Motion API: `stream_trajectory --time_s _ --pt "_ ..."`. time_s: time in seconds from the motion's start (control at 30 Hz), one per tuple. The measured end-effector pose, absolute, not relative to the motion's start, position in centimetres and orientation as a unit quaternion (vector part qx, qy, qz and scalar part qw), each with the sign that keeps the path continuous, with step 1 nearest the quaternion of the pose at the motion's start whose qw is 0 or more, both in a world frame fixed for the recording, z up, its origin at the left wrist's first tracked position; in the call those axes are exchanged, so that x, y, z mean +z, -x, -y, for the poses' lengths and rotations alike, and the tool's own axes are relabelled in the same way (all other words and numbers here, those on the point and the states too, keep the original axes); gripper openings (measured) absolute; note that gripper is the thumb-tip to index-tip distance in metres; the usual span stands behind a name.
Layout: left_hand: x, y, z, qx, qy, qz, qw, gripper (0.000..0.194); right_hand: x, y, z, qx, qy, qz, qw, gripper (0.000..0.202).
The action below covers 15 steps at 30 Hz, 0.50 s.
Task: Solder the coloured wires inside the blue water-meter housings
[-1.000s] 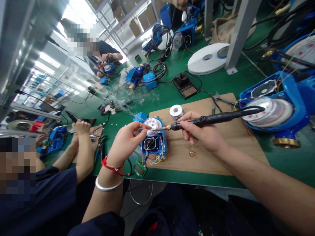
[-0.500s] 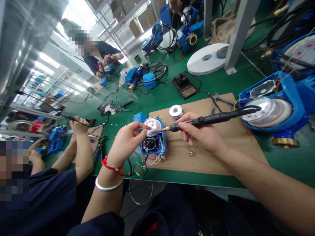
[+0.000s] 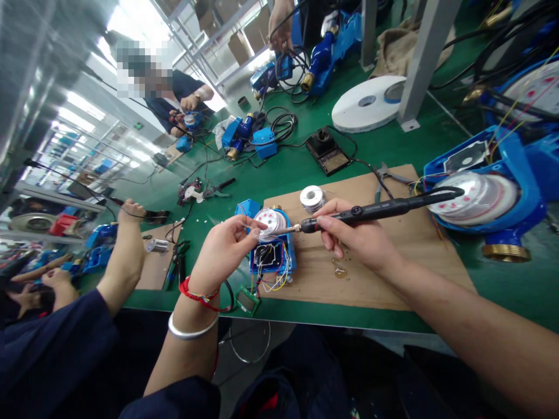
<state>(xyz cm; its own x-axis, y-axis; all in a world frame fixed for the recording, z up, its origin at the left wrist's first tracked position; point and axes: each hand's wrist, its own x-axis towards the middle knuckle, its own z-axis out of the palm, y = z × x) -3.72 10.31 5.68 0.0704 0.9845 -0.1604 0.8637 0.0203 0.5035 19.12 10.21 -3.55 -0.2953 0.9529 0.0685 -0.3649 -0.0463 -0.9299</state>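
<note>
My right hand (image 3: 353,233) is closed round a black soldering iron (image 3: 371,213), its metal tip pointing left over a blue water meter (image 3: 292,256). The meter has a round white dial (image 3: 271,222) and an open compartment with yellow, white and red wires. Pinched fingers of my left hand (image 3: 225,250) are at the dial's left edge; whatever they hold is too small to name. A small green circuit board (image 3: 247,300) hangs by wires at the meter's lower left. Behind the meter, a solder spool (image 3: 312,198) stands on the cardboard (image 3: 375,279).
A soldering stand (image 3: 328,152) and a white disc (image 3: 367,105) lie further back. Pliers (image 3: 385,177) rest on the cardboard's far edge. To the right sits a larger blue meter (image 3: 476,201) by a metal post (image 3: 428,64). A co-worker's arm (image 3: 126,250) reaches in at left.
My hands and the iron have hardly moved. At left, the co-worker's arms have shifted left, uncovering a spool. At the top, another person's hand has come lower and a blue meter there has turned.
</note>
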Motion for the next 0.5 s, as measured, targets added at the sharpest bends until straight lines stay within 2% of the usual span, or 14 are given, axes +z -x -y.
stream_trajectory --time_s 0.5 --pt "5.32 4.03 -10.30 0.152 -0.695 -0.658 0.249 0.024 -3.93 -19.17 -10.26 0.641 0.302 0.460 0.534 0.026"
